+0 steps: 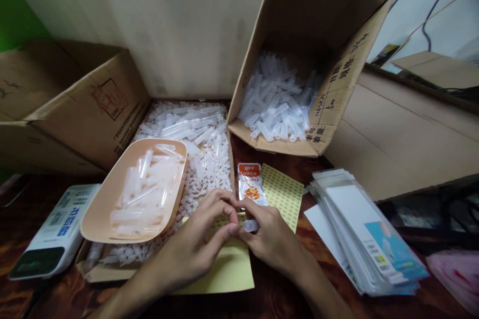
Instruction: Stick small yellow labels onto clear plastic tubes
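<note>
In my right hand (273, 234) a short translucent plastic tube (251, 226) is gripped between curled fingers, one end facing me. My left hand (204, 239) meets it fingertip to fingertip, thumb and forefinger nearly together; whatever they pinch, if anything, is hidden. Beneath both hands lies a yellow sheet (228, 271). A second yellow sheet (286, 192), printed with rows of small dots, sits just beyond my right hand. Touching its left side is a small red and silver food packet (251, 184).
A peach plastic tray (90, 219) of clear tubes rests on a shallow carton of small white pieces (215, 164). A tilted cardboard box (337, 104) holds many tubes. Another box (86, 104) and a white label printer (56, 232) stand left; bagged cards (359, 229) lie right.
</note>
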The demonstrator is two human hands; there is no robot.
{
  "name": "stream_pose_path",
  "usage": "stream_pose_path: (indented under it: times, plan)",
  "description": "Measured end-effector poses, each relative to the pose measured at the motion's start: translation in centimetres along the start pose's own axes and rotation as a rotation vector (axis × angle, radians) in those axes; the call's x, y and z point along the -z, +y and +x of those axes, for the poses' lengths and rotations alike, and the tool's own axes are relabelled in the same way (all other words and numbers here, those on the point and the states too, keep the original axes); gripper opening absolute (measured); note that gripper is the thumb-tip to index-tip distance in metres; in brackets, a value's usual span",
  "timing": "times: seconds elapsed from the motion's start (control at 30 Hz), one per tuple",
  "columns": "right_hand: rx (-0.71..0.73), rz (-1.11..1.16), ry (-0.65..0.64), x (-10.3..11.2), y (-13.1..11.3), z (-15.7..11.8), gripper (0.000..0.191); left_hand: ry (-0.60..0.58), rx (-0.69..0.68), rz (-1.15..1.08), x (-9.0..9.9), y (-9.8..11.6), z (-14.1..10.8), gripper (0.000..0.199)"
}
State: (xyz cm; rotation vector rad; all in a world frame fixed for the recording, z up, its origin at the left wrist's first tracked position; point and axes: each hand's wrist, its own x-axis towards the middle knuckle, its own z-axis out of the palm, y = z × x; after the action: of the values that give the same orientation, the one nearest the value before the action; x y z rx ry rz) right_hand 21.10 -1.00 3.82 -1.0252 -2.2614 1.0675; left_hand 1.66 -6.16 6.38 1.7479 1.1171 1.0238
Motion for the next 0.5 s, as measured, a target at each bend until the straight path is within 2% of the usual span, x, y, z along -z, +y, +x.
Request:
stream_pose_path:
  times: [0.2,0.37,0.5]
  plan:
    - [0.031,-0.018,-0.016,-0.8,0.2,-0.1,0.020,0.015,0.003,-0.001,-0.9,-0.3,0.1,0.012]
    - [0.031,-0.011,-0.044,-0.6,0.3,0.0,0.018,0.026,-0.014,-0.016,-1.0,-0.6,0.1,0.012]
    - [0.011,-0.043,-0.058,-0.4,0.2,0.0,0.008,0.041,-0.024,-0.022,-1.3,-0.8,0.1,0.012]
